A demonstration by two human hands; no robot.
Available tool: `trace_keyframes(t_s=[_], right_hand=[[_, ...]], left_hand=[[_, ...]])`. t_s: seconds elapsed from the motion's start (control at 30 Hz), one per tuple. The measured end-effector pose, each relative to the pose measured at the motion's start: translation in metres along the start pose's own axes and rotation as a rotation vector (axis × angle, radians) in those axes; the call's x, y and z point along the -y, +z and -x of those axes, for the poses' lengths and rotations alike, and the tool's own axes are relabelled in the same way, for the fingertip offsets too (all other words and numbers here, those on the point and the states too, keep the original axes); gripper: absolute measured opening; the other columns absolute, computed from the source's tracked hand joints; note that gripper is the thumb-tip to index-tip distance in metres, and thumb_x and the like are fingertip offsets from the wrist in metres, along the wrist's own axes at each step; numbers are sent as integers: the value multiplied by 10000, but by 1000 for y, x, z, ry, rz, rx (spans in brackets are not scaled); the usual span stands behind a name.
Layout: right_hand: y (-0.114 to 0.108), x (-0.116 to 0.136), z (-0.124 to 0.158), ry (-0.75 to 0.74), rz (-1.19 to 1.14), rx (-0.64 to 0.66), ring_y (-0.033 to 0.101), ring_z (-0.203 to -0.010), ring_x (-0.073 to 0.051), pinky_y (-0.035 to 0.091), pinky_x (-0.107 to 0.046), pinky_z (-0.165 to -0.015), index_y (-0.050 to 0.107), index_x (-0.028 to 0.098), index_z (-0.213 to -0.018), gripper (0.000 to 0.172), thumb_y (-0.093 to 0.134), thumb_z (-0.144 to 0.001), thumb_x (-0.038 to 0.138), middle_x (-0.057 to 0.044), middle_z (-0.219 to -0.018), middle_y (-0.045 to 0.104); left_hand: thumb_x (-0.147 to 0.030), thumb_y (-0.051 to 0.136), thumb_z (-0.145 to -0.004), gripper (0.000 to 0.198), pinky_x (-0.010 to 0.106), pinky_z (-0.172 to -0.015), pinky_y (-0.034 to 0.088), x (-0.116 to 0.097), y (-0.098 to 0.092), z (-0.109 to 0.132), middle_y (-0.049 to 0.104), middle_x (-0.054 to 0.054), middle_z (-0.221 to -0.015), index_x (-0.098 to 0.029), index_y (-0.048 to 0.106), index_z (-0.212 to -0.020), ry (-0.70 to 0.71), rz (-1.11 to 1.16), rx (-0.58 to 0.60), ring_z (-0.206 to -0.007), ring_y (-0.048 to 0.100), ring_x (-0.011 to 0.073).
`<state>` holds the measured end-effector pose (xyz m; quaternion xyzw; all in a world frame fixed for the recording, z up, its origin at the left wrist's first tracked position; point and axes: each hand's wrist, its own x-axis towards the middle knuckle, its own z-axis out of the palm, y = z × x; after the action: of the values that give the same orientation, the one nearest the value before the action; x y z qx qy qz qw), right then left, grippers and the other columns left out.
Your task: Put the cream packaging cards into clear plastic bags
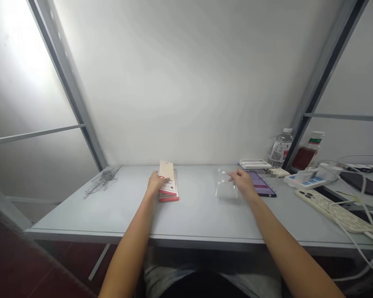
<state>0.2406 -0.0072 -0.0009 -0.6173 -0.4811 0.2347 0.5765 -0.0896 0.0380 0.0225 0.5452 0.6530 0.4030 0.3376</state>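
On the left part of the desk, my left hand (156, 182) grips a cream-and-white paper folder (167, 171) with a red lower edge, its thumb across the front. Another red-edged paper piece (170, 199) lies beneath it, partly covered. To the right, a clear plastic pouch (226, 190) with white snap buttons is pinched at its upper right by my right hand (240, 180). The pouch looks flat and see-through; its lower part is close to the desk, but I cannot tell if it touches. Just right of that hand lies a phone (262, 185) with a purple screen.
A tangle of dark thin wire (104, 181) lies far left. At the right stand a water bottle (280, 147) and a bottle of red liquid (307, 151). A white power strip (311, 179), a cream keyboard-like slab (334, 210) and loose white cables crowd the right side.
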Motion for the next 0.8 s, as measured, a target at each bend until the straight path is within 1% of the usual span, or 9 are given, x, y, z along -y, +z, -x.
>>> trace_keyframes(t_s=[0.1, 0.17, 0.2, 0.3, 0.33, 0.4, 0.47, 0.63, 0.8], right_hand=[[4, 6, 4, -5, -269, 46, 608, -745, -177, 460, -255, -550, 425, 179, -513, 234, 592, -631, 292, -44, -877, 635], [9, 10, 8, -21, -335, 81, 605, -830, -194, 489, -276, -604, 438, 171, -500, 249, 611, -637, 288, -55, -1038, 615], [11, 12, 11, -27, -340, 97, 599, -865, -201, 497, -290, -636, 434, 170, -493, 268, 617, -644, 297, -55, -1081, 602], [21, 17, 19, -55, -329, 149, 584, -919, -215, 500, -338, -720, 430, 168, -490, 303, 615, -672, 325, -52, -1165, 563], [24, 19, 21, -68, -336, 167, 576, -937, -221, 498, -354, -741, 429, 170, -494, 307, 613, -678, 334, -52, -1155, 569], [29, 21, 25, -88, -354, 198, 565, -960, -229, 489, -383, -781, 445, 176, -525, 288, 610, -687, 348, -52, -1083, 608], [32, 22, 27, -95, -379, 219, 558, -979, -237, 477, -409, -815, 445, 179, -546, 283, 620, -684, 354, -50, -1053, 621], [32, 24, 30, -101, -526, 316, 476, -1132, -280, 430, -440, -901, 414, 174, -523, 315, 646, -682, 316, -56, -1243, 508], [28, 29, 35, -69, -667, 456, 432, -1181, -302, 385, -472, -941, 438, 173, -536, 250, 643, -673, 212, -39, -1308, 454]], left_hand=[[-370, 670, -624, 408, 287, -617, 489, -10, 2, 9, 659, 106, -881, -125, 555, -930, 116, 300, 163, -740, 631, 203], [-406, 662, -638, 442, 288, -606, 496, -19, 6, 21, 660, 89, -847, -125, 558, -963, 218, 421, 295, -698, 629, 185], [-418, 648, -655, 446, 289, -605, 498, -23, 9, 28, 659, 85, -842, -127, 558, -980, 255, 458, 391, -691, 628, 180], [-411, 644, -670, 438, 282, -575, 496, -32, 22, 49, 660, 85, -823, -128, 568, -996, 272, 457, 710, -664, 629, 179], [-407, 642, -674, 439, 272, -559, 490, -33, 27, 54, 662, 88, -818, -129, 572, -1006, 270, 435, 782, -657, 630, 179], [-399, 640, -679, 417, 253, -536, 481, -33, 36, 60, 665, 96, -813, -123, 585, -987, 272, 376, 853, -645, 632, 177], [-385, 632, -690, 395, 243, -532, 479, -31, 42, 61, 668, 103, -823, -119, 587, -978, 269, 323, 850, -655, 636, 179], [-338, 612, -706, 373, 251, -516, 485, -21, 47, 49, 674, 107, -828, -122, 574, -1007, 229, 263, 705, -653, 643, 190], [-318, 613, -706, 410, 260, -524, 495, -16, 49, 43, 675, 107, -851, -131, 551, -1065, 212, 282, 652, -666, 647, 196]])
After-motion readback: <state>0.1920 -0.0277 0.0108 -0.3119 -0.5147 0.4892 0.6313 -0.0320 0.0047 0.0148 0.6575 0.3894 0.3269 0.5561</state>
